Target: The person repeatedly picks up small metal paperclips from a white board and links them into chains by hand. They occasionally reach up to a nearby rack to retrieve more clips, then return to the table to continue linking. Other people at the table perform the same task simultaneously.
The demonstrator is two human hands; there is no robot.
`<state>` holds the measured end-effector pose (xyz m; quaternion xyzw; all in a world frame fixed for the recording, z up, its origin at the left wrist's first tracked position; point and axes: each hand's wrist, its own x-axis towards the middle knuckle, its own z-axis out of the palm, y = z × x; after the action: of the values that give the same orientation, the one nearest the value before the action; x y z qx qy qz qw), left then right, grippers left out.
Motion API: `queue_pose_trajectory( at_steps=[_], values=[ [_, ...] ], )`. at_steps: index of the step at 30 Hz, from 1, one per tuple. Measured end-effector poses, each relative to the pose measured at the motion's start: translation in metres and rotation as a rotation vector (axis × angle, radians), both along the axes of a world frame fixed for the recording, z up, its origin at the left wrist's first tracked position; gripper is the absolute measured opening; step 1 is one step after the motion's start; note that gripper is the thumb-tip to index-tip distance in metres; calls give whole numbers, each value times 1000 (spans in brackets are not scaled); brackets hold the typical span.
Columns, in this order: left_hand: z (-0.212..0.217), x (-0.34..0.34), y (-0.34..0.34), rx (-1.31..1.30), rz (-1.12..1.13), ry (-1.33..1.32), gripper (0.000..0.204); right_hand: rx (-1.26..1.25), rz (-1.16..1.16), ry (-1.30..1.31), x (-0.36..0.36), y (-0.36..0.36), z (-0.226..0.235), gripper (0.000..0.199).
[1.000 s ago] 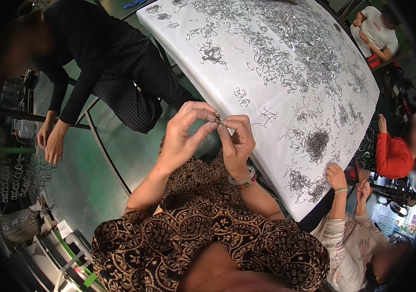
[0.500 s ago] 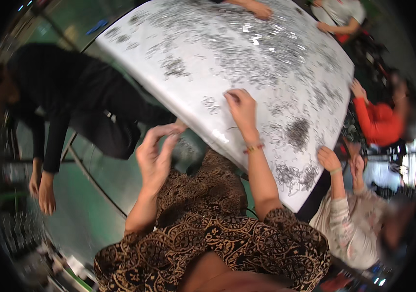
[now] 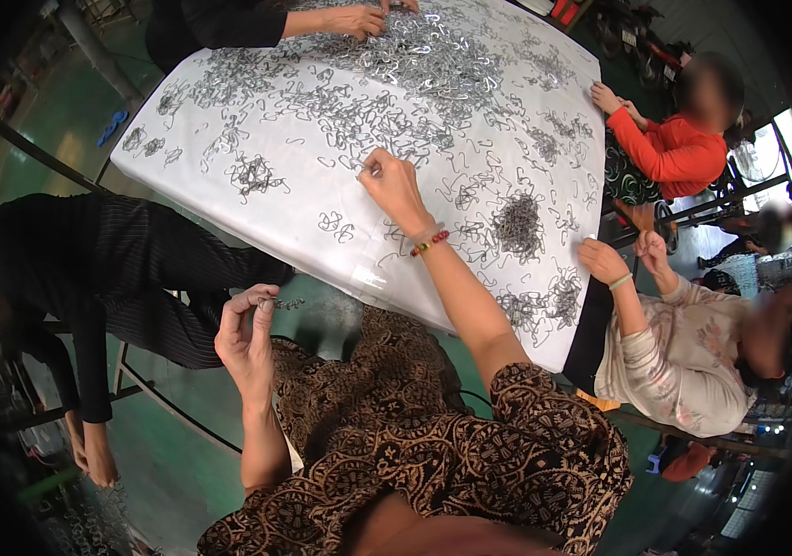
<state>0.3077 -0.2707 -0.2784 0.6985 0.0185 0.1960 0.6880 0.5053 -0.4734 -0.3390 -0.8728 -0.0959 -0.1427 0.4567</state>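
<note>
My left hand [image 3: 249, 338] is raised beside the table's near edge, thumb and fingers pinched on a short chain of small metal hooks [image 3: 290, 304] that sticks out to the right. Over the white tabletop [image 3: 308, 250] my right hand [image 3: 396, 193] is closed in a pinch, with a beaded bracelet at its wrist. Whatever its fingertips hold, if anything, is hidden. A single loose hook [image 3: 326, 162] lies left of these fingertips. Nearer to me is a small cluster of bent wire hooks [image 3: 335, 225]. Scattered hooks [image 3: 396, 139] lie just beyond the right hand.
A large heap of hooks [image 3: 433, 65] covers the far tabletop, with a co-worker's hands [image 3: 354, 20] in it. A darker pile [image 3: 518, 227] sits to the right. Co-workers in red [image 3: 674, 148] and a pale top [image 3: 669, 357] sit along the right edge. Someone in black [image 3: 127, 250] is at left.
The whole view has shifted, so the table appears farther left. My right hand has moved farther over the table, past the small cluster. The chain in my left hand now shows clearly.
</note>
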Motion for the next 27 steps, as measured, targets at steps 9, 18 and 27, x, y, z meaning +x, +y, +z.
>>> queue_pose_trajectory(
  at_steps=[9,18,27],
  values=[
    [-17,10,-2,39,-16,87,8,281,637,-45,-106,35,100,8],
    [-8,8,-4,259,-25,38,10,-85,826,-371,-114,39,107,8],
    [-11,6,1,224,-33,32,12,33,791,-17,-126,46,124,22]
  ],
)
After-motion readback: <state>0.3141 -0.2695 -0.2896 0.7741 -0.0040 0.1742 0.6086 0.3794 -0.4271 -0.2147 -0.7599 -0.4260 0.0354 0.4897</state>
